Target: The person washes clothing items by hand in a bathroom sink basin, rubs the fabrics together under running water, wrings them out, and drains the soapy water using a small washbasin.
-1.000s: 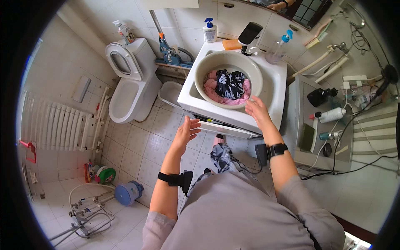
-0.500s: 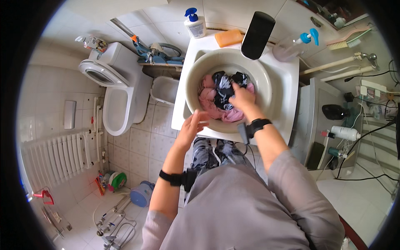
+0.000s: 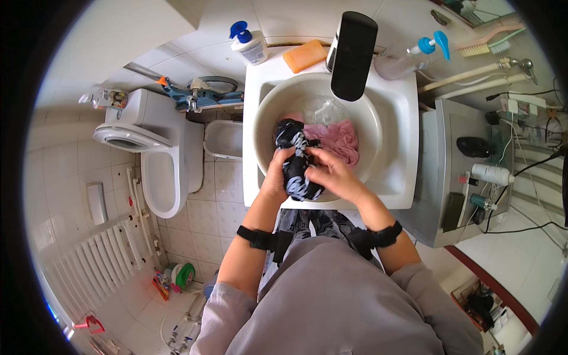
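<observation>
A bunched black cloth with white patterns (image 3: 300, 180) is lifted over the near left part of the round basin (image 3: 375, 124). My left hand (image 3: 276, 176) is closed round its left side. On the other side, the fingers of my right hand (image 3: 337, 177) are closed on the same cloth. Pink cloth (image 3: 337, 142) lies wet and crumpled in the basin, just beyond my hands, with some clear water beside it. The basin sits inside a white sink (image 3: 400, 142).
Along the sink's back edge are a blue-topped pump bottle (image 3: 252, 48), an orange soap bar (image 3: 304, 56), a black-fronted upright device (image 3: 354, 56) and a clear pump bottle (image 3: 397, 64). A toilet (image 3: 161, 177) stands left; a grey cabinet (image 3: 435, 177) with cables and bottles stands right.
The black patterned cloth has come up off the pink cloth toward me. My left hand has moved in from the rim and taken hold of it alongside my right hand.
</observation>
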Motion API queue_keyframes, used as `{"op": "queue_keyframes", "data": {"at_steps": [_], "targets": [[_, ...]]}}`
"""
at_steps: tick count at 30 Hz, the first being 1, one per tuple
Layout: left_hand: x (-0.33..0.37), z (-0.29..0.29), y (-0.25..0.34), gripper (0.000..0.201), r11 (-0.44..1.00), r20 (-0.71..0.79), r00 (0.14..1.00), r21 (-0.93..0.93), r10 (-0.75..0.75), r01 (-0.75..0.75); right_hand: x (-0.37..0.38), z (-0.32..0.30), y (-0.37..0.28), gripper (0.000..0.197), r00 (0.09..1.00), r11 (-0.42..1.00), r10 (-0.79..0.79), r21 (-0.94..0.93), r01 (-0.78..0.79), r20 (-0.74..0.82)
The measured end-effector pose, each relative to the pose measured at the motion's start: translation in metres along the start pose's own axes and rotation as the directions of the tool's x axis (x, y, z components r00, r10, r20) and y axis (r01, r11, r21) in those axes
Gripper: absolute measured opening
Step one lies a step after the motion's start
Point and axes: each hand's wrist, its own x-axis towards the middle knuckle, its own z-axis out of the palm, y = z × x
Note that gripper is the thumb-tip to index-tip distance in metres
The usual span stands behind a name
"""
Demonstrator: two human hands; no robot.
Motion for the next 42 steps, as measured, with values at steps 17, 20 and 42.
{"op": "queue_keyframes", "data": {"at_steps": [17, 20, 42], "targets": [[-0.020, 0.004, 0.036, 0.042, 0.973, -0.083, 0.976, 0.131, 0.199, -0.187, 0.055, -0.062, 0.038, 0.050, 0.955, 0.537, 0.282, -0.810, -0.235, -0.090], [-0.006, -0.004, 0.018, 0.057, 0.951, -0.141, 0.970, 0.268, 0.199, -0.156, 0.041, -0.079, 0.023, 0.038, 0.964, 0.859, 0.118, -0.462, -0.219, -0.237], [0.109, 0.031, 0.041, 0.038, 0.710, -0.010, 0.955, 0.672, 0.295, -0.213, 0.062, -0.110, 0.045, 0.030, 0.802, 0.997, 0.043, -0.024, -0.071, -0.596]]}}
